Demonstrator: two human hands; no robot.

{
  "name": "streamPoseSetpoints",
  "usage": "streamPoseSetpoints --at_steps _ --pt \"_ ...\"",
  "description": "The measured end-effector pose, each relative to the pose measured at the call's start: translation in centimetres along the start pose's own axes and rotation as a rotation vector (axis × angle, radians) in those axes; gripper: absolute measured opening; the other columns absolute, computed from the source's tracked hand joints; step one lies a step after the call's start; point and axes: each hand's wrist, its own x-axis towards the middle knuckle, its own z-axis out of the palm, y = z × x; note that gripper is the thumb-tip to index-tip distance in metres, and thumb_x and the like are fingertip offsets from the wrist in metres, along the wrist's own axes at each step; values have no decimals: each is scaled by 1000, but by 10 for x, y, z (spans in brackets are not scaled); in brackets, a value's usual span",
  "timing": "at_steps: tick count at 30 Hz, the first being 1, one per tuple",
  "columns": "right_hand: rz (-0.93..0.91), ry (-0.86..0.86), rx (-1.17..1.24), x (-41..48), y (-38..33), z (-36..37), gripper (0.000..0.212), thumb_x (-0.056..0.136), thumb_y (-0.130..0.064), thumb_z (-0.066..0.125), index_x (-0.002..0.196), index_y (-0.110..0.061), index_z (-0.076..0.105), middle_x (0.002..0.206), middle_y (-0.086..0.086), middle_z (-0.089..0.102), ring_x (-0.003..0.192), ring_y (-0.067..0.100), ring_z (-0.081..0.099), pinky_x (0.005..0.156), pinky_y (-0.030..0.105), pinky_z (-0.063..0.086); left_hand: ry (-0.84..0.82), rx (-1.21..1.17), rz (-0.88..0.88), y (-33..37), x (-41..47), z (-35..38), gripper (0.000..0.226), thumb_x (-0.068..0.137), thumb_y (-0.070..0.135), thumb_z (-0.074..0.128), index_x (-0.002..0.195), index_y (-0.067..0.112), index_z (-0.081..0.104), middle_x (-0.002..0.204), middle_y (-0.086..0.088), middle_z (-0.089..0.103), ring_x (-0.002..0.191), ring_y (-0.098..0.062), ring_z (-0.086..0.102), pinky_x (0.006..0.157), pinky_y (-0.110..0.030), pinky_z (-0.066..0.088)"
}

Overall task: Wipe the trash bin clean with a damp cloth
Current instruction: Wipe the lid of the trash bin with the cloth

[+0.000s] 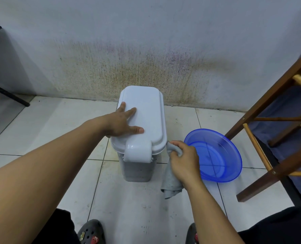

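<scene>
Noted: left grip point(123, 124) flat, fingers straight, on trash bin point(149, 110) lid; right grip point(183, 161) clenches grey cloth point(171, 180). Best: brace bin, wipe with overlapping strokes.

The right hand point(183, 162) covers the middle of the cloth point(171, 182) and part of the rim of the basin point(216, 155); whether the basin holds water cannot be told. The lid point(146, 111) hides much of the bin point(137, 171), and the left hand point(121, 124) hides the lid's left edge. The wooden frame point(269, 178) is cut off at right, both shoes point(91, 233) at the bottom.
</scene>
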Motion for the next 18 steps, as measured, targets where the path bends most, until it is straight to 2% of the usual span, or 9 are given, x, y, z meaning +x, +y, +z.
streamPoseSetpoints --at_steps 2,5,10,16,18 --pt "-40 23 -35 -4 -2 4 35 88 -12 54 107 -36 69 105 -6 63 104 1 46 80 21 42 3 2 5 0 1 0 107 84 76 57 164 36 -2 169 -1 -25 158 -32 9 125 -48 16" --pt "-62 40 -72 -10 -3 4 34 90 -15 58 111 -39 68 108 -3 55 91 -7 44 74 16 37 3 11 7 0 1 1 107 84 76 56 164 35 -2 169 -2 -25 158 -32 10 125 -48 13" --pt "-83 58 -127 -25 -5 8 33 90 -15 59 113 -37 69 107 -1 47 81 -6 48 69 17 37 2 14 8 -1 1 1 108 84 76 57 164 35 -2 169 -2 -26 158 -31 10 125 -46 13" --pt "-112 57 -150 -38 -8 12 31 90 -16 60 113 -34 70 104 -5 43 78 -4 50 66 4 39 -3 10 6 1 -1 0 107 85 74 57 164 34 -3 168 -2 -27 158 -32 9 125 -46 15" --pt "-115 46 -148 -42 -10 13 31 91 -15 60 113 -34 70 104 -7 42 79 -3 51 65 4 39 -5 10 8 1 0 0 107 85 75 57 164 34 -3 168 -2 -28 158 -32 9 125 -46 15"
